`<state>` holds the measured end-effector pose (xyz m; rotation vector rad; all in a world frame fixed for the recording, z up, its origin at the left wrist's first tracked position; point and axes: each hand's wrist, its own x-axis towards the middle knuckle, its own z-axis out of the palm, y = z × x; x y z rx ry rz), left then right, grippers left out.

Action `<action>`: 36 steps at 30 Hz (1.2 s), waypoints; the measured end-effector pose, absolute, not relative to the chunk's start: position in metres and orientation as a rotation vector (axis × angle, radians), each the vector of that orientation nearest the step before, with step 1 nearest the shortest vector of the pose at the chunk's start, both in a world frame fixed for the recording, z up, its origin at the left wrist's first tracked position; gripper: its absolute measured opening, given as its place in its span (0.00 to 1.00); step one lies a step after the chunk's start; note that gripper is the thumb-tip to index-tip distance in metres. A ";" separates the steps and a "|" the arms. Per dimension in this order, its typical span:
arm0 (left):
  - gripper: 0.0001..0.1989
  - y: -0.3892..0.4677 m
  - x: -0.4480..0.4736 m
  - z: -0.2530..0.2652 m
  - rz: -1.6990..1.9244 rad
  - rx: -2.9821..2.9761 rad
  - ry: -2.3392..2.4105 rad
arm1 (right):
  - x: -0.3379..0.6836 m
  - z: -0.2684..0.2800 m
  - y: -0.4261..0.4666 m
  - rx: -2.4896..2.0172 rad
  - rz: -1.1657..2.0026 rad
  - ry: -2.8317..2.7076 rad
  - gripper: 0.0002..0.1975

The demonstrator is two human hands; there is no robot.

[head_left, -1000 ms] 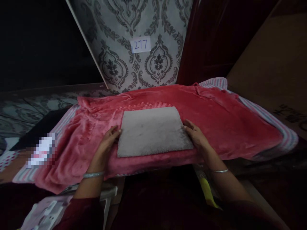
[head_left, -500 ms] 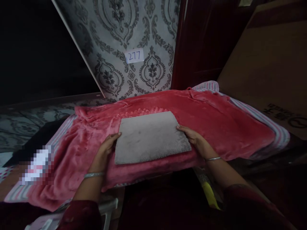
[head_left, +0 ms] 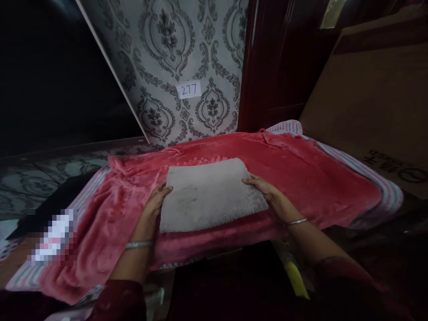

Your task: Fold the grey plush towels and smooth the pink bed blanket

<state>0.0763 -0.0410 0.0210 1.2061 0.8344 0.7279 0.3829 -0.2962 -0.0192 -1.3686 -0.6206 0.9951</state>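
Note:
Between my two hands is a grey, fuzzy folded cloth (head_left: pixel 209 196), roughly rectangular, with a few darker smudges on its face. My left hand (head_left: pixel 157 199) grips its left edge, thumb on top and fingers underneath. On the right edge, my right hand (head_left: pixel 265 189) pinches it the same way, its thumb over the surface. Beneath the cloth spreads a red plush blanket (head_left: pixel 301 174), wrinkled on the left side. Whether the cloth rests on the blanket or hangs just above it, I cannot tell.
A striped cloth (head_left: pixel 389 189) shows along the blanket's edges. A large cardboard box (head_left: pixel 377 98) stands at right, a dark screen (head_left: pixel 60 76) at left. Patterned wallpaper (head_left: pixel 167 40) behind bears a paper label (head_left: pixel 189 90) reading 277. Something yellow (head_left: pixel 297 280) lies below the blanket's front edge.
My left thumb has moved further onto the cloth's face, and the right thumb slightly inward. The cloth's upper edge now bows a little. The whole view has shifted slightly.

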 end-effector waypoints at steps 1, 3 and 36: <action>0.25 -0.041 0.076 0.027 0.727 1.205 0.828 | 0.386 -0.012 -0.294 -1.373 0.991 -0.632 0.28; 0.26 -0.042 0.075 0.042 0.740 1.198 0.826 | 0.395 0.004 -0.288 -1.386 0.989 -0.661 0.29; 0.18 -0.136 0.048 -0.022 0.589 0.894 0.824 | 0.484 -0.013 -0.192 -1.822 0.645 -1.082 0.25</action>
